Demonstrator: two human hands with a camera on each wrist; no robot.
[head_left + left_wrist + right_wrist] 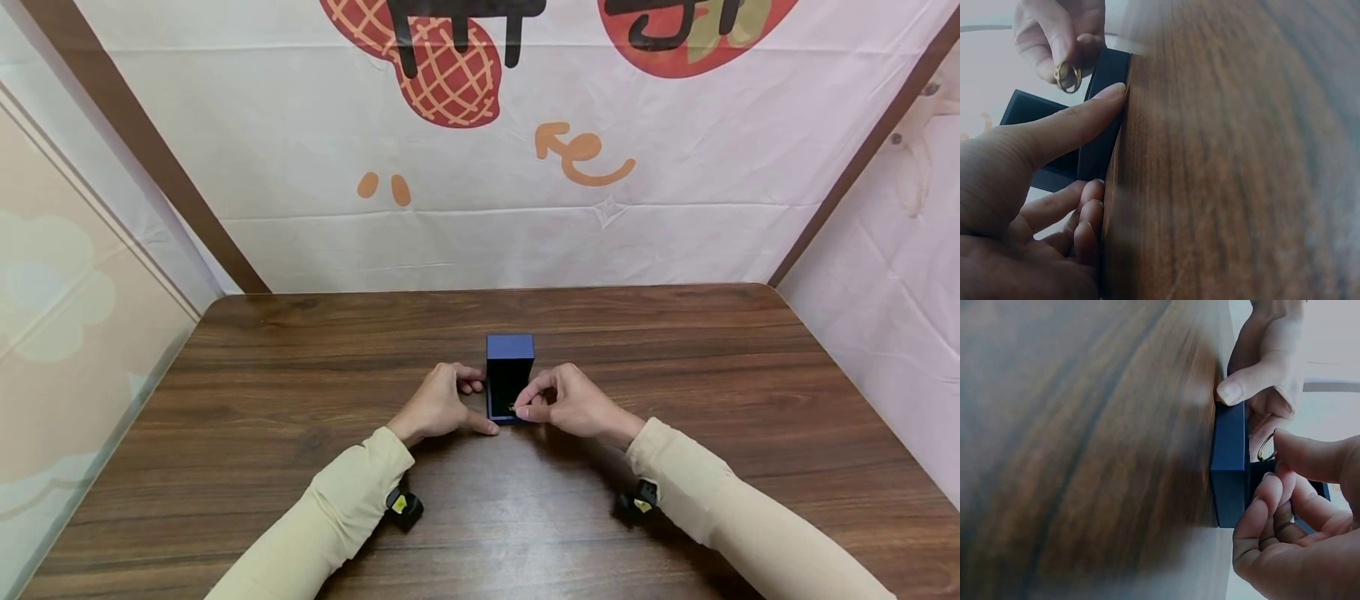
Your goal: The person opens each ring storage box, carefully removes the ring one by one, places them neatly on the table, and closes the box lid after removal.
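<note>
A small dark blue ring box point(510, 347) stands on the wooden table with its lid raised and its dark inside facing me. My left hand point(441, 403) steadies the box base, thumb across the front corner and fingers against the left side. Between thumb and fingertips, my right hand point(576, 405) pinches a gold ring point(1058, 75). In the left wrist view the ring hangs just over the box's open base. The right wrist view shows the ring point(1262, 452) edge-on, partly hidden by the right thumb.
The brown wood-grain table point(300, 350) spreads around both hands. A white printed cloth point(480, 242) hangs beyond its far edge, with further cloth panels at both sides. Each sleeved forearm carries a small black wrist camera point(405, 508).
</note>
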